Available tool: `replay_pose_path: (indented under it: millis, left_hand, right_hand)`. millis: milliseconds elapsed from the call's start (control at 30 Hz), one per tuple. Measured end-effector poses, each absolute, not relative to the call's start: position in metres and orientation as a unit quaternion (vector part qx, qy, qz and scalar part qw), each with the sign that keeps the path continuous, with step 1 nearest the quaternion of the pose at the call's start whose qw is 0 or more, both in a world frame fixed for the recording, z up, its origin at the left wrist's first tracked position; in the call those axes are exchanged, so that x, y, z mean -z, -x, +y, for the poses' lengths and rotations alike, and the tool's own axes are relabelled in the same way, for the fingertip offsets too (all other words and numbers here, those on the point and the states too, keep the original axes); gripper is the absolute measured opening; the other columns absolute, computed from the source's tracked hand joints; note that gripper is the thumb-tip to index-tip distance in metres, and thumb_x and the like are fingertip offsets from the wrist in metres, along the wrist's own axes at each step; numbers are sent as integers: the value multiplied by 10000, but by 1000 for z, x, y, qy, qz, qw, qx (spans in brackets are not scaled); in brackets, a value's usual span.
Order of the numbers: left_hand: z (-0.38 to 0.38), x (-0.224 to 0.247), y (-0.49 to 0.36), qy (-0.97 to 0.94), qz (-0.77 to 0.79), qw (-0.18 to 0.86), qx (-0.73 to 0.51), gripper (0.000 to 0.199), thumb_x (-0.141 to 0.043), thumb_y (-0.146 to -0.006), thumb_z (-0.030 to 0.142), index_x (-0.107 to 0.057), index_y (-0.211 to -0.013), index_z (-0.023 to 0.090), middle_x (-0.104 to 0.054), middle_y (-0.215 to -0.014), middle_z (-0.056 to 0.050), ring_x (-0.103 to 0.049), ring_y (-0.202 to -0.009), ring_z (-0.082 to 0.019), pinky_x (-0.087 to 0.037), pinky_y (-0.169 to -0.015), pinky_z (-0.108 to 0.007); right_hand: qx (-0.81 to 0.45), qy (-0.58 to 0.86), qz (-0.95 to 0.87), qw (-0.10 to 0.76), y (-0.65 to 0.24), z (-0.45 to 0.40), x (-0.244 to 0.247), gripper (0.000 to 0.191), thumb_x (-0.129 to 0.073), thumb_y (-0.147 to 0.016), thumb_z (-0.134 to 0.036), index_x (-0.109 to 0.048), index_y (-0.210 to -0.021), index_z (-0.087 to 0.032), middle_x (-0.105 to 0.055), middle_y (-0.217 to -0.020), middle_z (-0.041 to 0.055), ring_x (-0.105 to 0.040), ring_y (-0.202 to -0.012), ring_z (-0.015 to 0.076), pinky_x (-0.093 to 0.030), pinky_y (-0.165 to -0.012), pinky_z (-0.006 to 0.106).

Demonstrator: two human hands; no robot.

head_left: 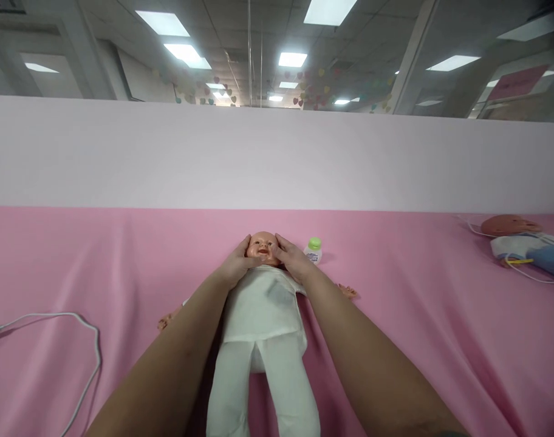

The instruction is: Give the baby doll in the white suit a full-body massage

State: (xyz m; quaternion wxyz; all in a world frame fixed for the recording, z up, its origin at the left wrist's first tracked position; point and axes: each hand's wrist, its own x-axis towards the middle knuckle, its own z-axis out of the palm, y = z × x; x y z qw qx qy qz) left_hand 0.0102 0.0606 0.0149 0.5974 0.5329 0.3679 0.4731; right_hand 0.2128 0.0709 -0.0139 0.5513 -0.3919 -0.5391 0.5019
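Left hand (239, 262) and right hand (293, 258) cup the doll's head (262, 247) from both sides, thumbs over its cheeks, seemingly to steady it.

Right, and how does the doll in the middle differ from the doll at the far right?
The middle doll wears all white, while the far-right doll wears white and blue. The middle doll lies with its head away from the person; the far-right doll lies sideways, head to the left. The left hand and right hand touch the middle doll's head; no hand touches the far-right doll. Both lie on pink cloth.
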Motion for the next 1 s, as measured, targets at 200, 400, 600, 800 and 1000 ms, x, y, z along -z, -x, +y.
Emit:
replay_pose_path:
  millis: [200,400,600,800,1000]
  left_hand:
    - [66,-2,-10,-596,390,501,-492,1087,-914,-732,378,-325,-1634,236,-521,-1562,-159,-545,-1391,-342,-438,-1164,-474]
    - [69,-1,-12,-638,450,380,-496,819,-877,-755,370,-558,-1503,268,-615,-1480,-108,-544,-1397,-317,-367,-1213,-436]
    - [72,1,-4,-650,431,397,-484,903,-897,-733,392,-512,-1539,260,-638,-1455,-105,-619,-1316,-309,-434,-1165,-430]
    - [78,10,-3,-612,394,452,-516,920,-905,-721,392,-510,-1538,240,-615,-1482,-114,-593,-1346,-303,-445,-1162,-438]
    - [80,14,-4,-559,361,513,-542,890,-875,-762,463,-514,-1535,209,-598,-1497,-138,-571,-1368,-312,-432,-1170,-464]
  right_hand:
    - [-487,439,-569,496,-214,63,8,1306,-986,-593,-431,-234,-1649,-281,-552,-1544,104,-564,-1380,311,-423,-1184,504]
    - [-467,442,-551,532,-210,64,7,1199,-992,-581,-408,-386,-1604,-253,-622,-1469,112,-594,-1344,315,-406,-1197,490]
    - [-462,442,-553,535,-211,66,10,1152,-993,-573,-387,-438,-1576,-272,-649,-1438,92,-621,-1309,306,-418,-1188,497]
    - [-473,412,-572,529,-215,63,5,953,-933,-695,-408,-498,-1534,-289,-553,-1549,54,-525,-1421,285,-354,-1237,485]
    - [-557,347,-524,543,-213,63,8,753,-835,-818,-512,-558,-1486,-304,-574,-1531,30,-550,-1403,259,-388,-1221,454]
